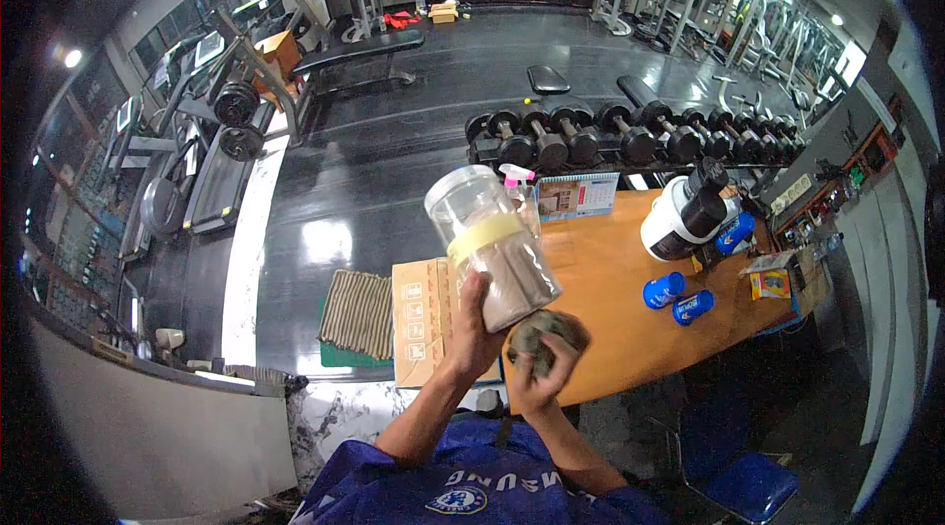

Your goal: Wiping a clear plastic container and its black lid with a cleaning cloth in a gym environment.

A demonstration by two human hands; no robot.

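My left hand (472, 337) grips a clear plastic jar (513, 270) by its lower side, above the near left corner of the wooden desk. A pale yellow band (483, 237) runs around the jar's middle, and something pale brown shows through its lower part. The jar leans, its top towards the far left. In my right hand (543, 381) is a bunched grey-green cloth (543, 329), held close below the jar's base; whether it touches the jar I cannot tell. The cloth looks slightly blurred.
On the wooden desk (602, 259) stand a desk calendar (577, 196), a pink-headed spray bottle (520, 189), a large white tub (661, 230) and two blue cups (663, 290). A cardboard box (421, 322) is left of the desk. Dumbbells (546, 141) line a rack beyond. A blue chair (749, 484) stands right.
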